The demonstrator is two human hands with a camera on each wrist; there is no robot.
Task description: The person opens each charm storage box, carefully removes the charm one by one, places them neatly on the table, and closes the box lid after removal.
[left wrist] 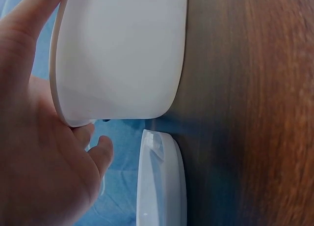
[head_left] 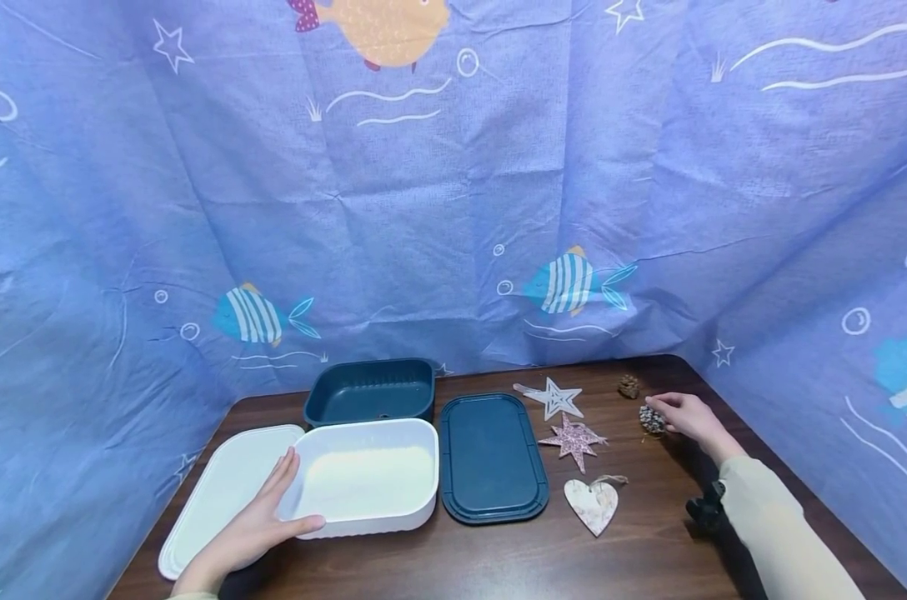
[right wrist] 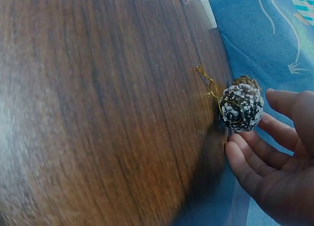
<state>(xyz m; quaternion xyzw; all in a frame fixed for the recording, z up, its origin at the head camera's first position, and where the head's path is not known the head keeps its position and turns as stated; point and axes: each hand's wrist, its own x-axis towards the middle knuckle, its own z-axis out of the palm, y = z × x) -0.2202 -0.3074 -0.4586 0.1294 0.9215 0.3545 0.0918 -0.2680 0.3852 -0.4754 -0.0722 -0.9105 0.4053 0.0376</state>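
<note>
My left hand (head_left: 251, 525) is at the left end of the white tub (head_left: 371, 529), its fingers stretched along that end and the thumb over the near rim. From the left wrist, the tub's wall (left wrist: 122, 54) stands beside the palm, with two fingertips past its end. At the table's right side, my right hand (head_left: 689, 417) holds a white-flecked pine cone (head_left: 652, 420) by its fingertips. A gold string (right wrist: 211, 83) trails from that cone in the right wrist view. Just behind lies a plain brown pine cone (head_left: 628, 386).
A white lid (head_left: 224, 492) lies left of the tub, and a dark blue tub (head_left: 369, 423) stands behind it. To the right are a dark blue lid (head_left: 491, 458), a white star (head_left: 560, 398), a pink glitter star (head_left: 573, 439) and a heart ornament (head_left: 592, 504). A curtain (head_left: 453, 208) hangs behind.
</note>
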